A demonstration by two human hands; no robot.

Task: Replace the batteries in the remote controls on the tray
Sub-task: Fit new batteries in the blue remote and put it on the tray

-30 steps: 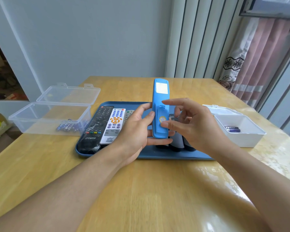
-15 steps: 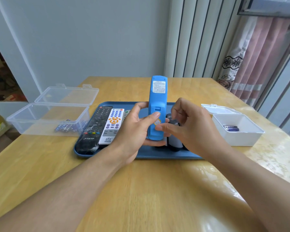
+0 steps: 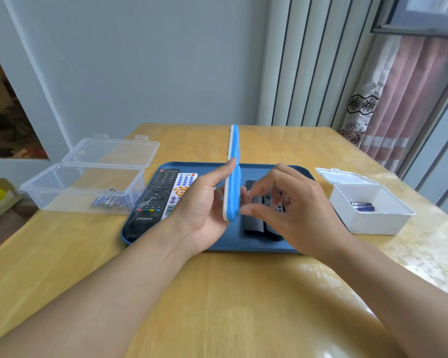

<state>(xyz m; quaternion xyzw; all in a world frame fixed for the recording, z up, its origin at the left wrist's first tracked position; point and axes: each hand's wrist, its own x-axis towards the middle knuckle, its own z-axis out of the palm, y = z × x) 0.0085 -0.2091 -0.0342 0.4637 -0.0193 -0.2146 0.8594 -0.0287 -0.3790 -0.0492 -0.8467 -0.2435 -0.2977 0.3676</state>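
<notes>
step: opening blue remote [image 3: 232, 177], held upright, edge-on, above tray [image 3: 256, 242] centre | left hand [image 3: 204, 210] grasps it | right hand [image 3: 290, 210] beside it, fingers loosely curled, holding nothing | next: likely turn back toward view, slide battery cover off

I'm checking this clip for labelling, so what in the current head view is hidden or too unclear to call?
- Blue remote: seen edge-on, so whether its battery cover is on or off is hidden.
- Left hand: its fingers behind the remote are hidden.
- Dark remotes on the tray: partly covered by the right hand.
- Batteries in the clear box: too small to count.
</notes>
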